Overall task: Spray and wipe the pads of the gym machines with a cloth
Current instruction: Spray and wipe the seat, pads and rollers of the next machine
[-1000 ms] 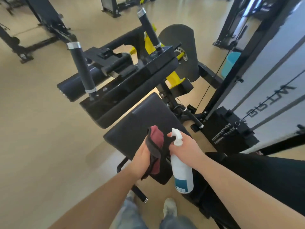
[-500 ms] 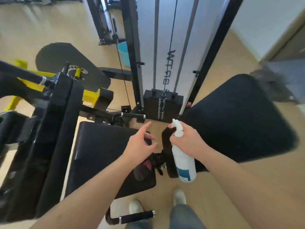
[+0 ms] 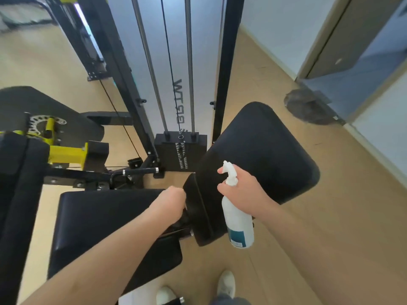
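Note:
My right hand (image 3: 244,190) grips the neck of a white spray bottle (image 3: 239,225) with a teal label, a finger on its trigger. The bottle hangs upright beside the lower edge of the black back pad (image 3: 264,150). My left hand (image 3: 172,201) is curled into a fist at the gap between the back pad and the black seat pad (image 3: 99,227). Only a dark fold of the cloth (image 3: 184,219) shows beneath that hand; the rest is hidden.
The machine's weight stack (image 3: 180,150) and guide rods stand straight ahead. Yellow frame parts (image 3: 66,156) and a black roller pad (image 3: 17,194) are at the left. A doorway (image 3: 352,62) is at the right. My shoes (image 3: 225,282) are on the wooden floor below.
My view has swung right, from the leg pads to the seat and back pad. My left hand has closed from spread fingers into a fist and moved to the gap; the bottle stays held.

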`<state>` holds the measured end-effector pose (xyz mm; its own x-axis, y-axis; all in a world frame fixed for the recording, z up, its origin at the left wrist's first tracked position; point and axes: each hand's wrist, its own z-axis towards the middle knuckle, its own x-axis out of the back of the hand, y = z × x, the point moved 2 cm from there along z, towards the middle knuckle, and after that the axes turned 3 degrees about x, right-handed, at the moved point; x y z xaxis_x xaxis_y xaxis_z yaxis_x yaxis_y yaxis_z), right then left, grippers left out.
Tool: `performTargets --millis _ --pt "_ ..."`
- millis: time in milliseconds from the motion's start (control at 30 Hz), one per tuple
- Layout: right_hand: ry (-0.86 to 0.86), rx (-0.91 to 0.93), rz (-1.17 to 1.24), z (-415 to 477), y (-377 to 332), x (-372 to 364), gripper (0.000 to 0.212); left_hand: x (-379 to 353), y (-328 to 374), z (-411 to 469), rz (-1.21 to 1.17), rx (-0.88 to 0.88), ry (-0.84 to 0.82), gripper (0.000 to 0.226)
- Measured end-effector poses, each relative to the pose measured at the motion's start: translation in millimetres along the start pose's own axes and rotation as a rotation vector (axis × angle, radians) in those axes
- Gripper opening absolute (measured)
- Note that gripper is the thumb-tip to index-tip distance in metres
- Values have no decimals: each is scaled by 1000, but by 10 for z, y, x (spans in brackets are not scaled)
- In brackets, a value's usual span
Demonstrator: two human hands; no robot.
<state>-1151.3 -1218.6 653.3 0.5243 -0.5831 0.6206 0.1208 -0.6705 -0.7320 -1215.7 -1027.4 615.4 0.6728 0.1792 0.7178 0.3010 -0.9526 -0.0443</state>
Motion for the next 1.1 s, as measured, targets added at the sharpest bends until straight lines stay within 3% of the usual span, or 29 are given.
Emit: performTargets --millis 200,267,433,600,700,900,1100 --pt "48 -25 45 118 3 8 42 56 -27 -44 -604 -34 370 3" --pt "54 -43 49 144 -16 -12 46 84 -52 -50 -745 -55 463 4" --pt "42 -106 44 195 -108 -124 51 226 -102 -90 -1147 -208 388 27" --pt "-38 -37 -41 237 -272 -338 37 402 -5 -214 -1185 -540 256 41" --pt "3 -46 -13 187 -396 -379 36 451 -18 -205 -1211 -538 226 49" --pt "-27 -56 92 -57 -455 -311 52 559 -12 -189 -985 -589 426 37" --pt "42 -123 355 -325 -295 -366 39 613 89 -100 -1007 -638 212 43"
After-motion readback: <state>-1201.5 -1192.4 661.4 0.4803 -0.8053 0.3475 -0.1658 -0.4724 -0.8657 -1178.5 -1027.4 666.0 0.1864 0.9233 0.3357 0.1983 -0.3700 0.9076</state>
